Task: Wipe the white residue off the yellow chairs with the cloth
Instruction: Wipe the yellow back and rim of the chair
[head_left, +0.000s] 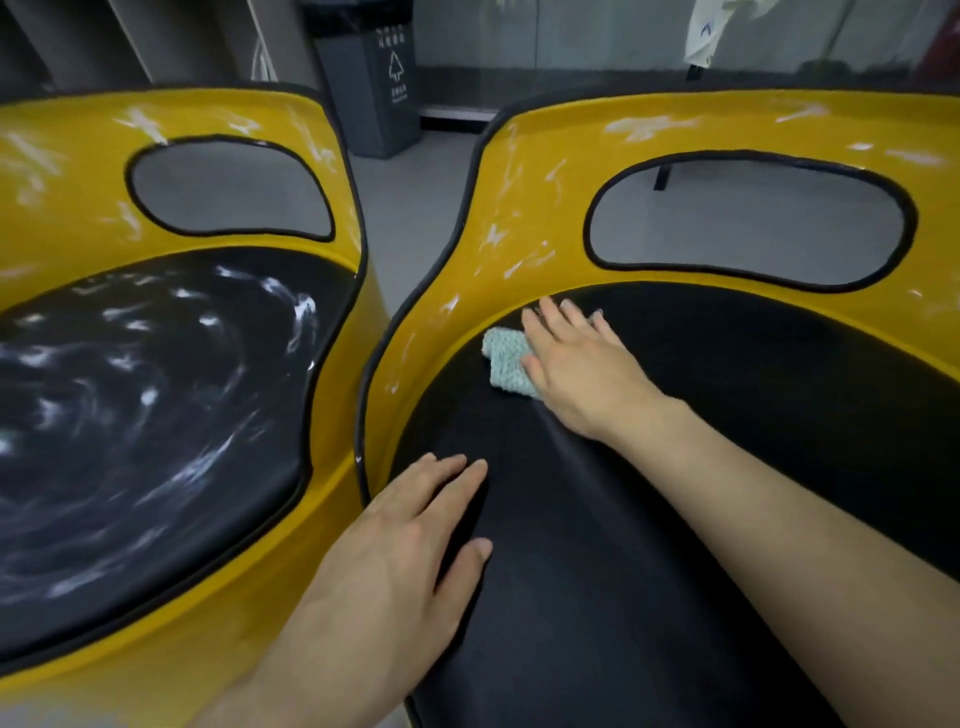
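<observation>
Head view: left chair, seat swirled with white residue, not yet wiped. The left hand lies flat, fingers straight, on the right chair seat edge, probably bracing. The cloth sits at the seat's back-left rim, pressed down by the flat, spread right hand for firm wiping contact.

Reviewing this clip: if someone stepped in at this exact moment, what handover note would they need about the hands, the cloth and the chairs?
Hands: the right hand lies flat, pressing the cloth onto the right chair's seat near its back left edge. The left hand rests flat on that seat's front left part, holding nothing.
Done: the right chair's seat looks free of residue.
Left: white streaks on the right chair's back, the left chair's seat and the left chair's back.
</observation>
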